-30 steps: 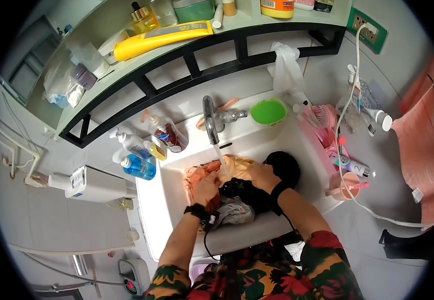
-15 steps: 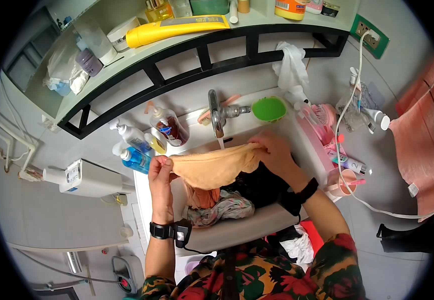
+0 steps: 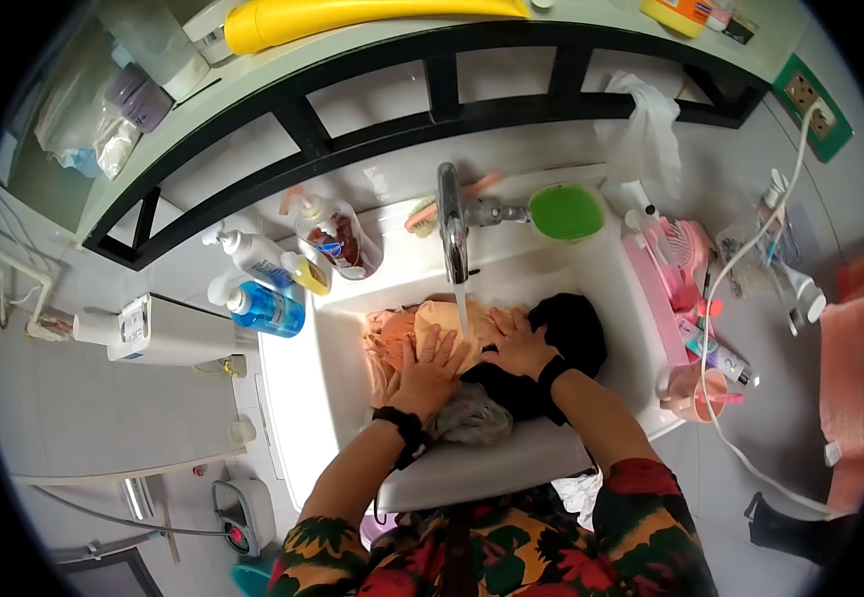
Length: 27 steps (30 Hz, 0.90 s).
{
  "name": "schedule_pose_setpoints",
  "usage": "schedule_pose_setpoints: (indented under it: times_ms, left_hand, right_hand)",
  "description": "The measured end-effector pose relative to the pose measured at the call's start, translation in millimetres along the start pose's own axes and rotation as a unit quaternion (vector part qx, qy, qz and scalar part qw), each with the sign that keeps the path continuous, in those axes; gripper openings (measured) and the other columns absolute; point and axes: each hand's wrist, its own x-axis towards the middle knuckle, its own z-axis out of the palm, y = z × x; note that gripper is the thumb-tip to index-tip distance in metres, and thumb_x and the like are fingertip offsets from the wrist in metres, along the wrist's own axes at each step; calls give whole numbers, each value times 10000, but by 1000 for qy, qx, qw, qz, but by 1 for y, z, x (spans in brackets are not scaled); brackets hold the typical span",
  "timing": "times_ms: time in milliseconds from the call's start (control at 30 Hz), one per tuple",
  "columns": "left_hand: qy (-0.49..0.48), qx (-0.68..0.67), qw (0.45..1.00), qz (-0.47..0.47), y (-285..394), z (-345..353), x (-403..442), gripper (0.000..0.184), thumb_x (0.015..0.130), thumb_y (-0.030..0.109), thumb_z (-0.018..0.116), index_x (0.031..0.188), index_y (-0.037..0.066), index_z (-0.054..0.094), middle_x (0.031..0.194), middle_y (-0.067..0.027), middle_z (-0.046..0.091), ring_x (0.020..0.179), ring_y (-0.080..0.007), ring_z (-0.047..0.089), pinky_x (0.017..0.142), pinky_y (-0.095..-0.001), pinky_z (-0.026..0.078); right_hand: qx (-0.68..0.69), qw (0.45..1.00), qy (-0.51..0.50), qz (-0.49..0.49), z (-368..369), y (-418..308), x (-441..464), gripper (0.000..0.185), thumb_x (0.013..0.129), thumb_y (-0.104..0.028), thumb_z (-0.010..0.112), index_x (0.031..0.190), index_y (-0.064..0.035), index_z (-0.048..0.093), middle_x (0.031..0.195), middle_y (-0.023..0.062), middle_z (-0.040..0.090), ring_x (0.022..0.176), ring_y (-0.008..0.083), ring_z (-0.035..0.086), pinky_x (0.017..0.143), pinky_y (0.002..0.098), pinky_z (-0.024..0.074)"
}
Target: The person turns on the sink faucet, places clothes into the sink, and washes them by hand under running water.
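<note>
A person's left hand (image 3: 426, 380) lies flat, fingers spread, on a pale peach fabric cloth (image 3: 439, 316) in a white rectangular sink (image 3: 299, 408), under water running from a curved chrome tap (image 3: 453, 224). The right hand (image 3: 521, 348), also spread and flat, meets crumpled black fabric (image 3: 571, 336). Wrinkled salmon-orange fabric (image 3: 386, 343) sits at left, pale patterned fabric (image 3: 477, 418) nearer the front.

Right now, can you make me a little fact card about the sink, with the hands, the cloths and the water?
Left hand: spread palm down on the pale orange cloth
Right hand: spread out beside the black cloth
Water: running from the tap
Other cloths: coral, patterned grey
Sink: white
Right of tap: green dish
</note>
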Motion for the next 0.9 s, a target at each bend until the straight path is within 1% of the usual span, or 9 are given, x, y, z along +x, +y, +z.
schedule_pose_setpoints:
  times_ms: [200,333,400,567,633,667,733,767,900]
  left_hand:
    - [-28,33,999,-9,-7,21,22,539,775,302,492,1273,149,354,1351,-85,285,1288,-267,183,908,-666,141]
    - [9,67,998,-15,-13,36,41,503,815,268,431,1286,126,327,1350,-118,272,1279,-276,203,896,-677,143]
    - [-55,48,997,-25,-12,30,46,472,839,233,385,1291,117,312,1345,-133,272,1277,-276,207,885,-684,149]
    - [-80,22,996,-32,-8,10,39,470,837,139,373,1298,114,290,1346,-131,283,1279,-255,214,922,-647,159]
    - [-71,55,995,-34,-7,-1,29,441,813,77,381,1253,96,358,1274,-138,397,1238,-249,306,962,-516,261]
    - [-70,55,996,-32,-8,-11,23,441,813,77,381,1253,96,358,1274,-138,397,1238,-249,306,962,-516,261]
    - [-14,-53,996,-65,-14,-33,8,467,773,71,432,1234,139,395,1235,-98,452,1195,-228,373,906,-351,387]
    - [87,-64,993,-57,-17,-43,2,390,733,33,470,1109,124,522,1116,-94,541,1067,-252,488,809,-312,450]
    - [199,-139,965,-103,-21,-97,-8,281,671,-40,539,914,73,620,905,-112,609,851,-279,565,761,-332,466]
  right_hand:
    - [25,998,-58,3,-2,11,35,558,821,-484,399,1308,-239,281,1396,3,183,1250,330,197,867,666,247]
    - [66,998,-20,-9,-2,18,59,472,835,-441,375,1247,-212,374,1296,44,363,1191,333,289,860,658,267]
    - [70,997,-16,16,2,11,55,451,837,-428,371,1228,-206,394,1247,53,427,1165,336,324,867,648,272]
    - [-7,990,143,-18,-2,4,19,300,803,-274,480,1075,-155,522,980,59,551,947,284,485,707,522,394]
    - [-21,978,201,-53,-2,8,10,241,776,-229,500,984,-114,537,929,76,542,918,273,494,691,482,406]
    - [-33,962,257,-88,-2,11,5,185,749,-183,520,893,-72,553,877,93,532,889,261,504,675,441,418]
    - [-63,949,301,-75,6,23,4,151,677,-132,536,814,-70,546,809,83,521,821,254,515,665,395,423]
    - [-76,947,301,-77,-1,27,-5,132,677,-127,532,797,-73,553,804,73,521,818,247,511,654,378,414]
    - [-83,933,341,-73,-46,24,-34,113,677,-132,535,782,-96,559,811,58,513,822,238,507,669,377,409]
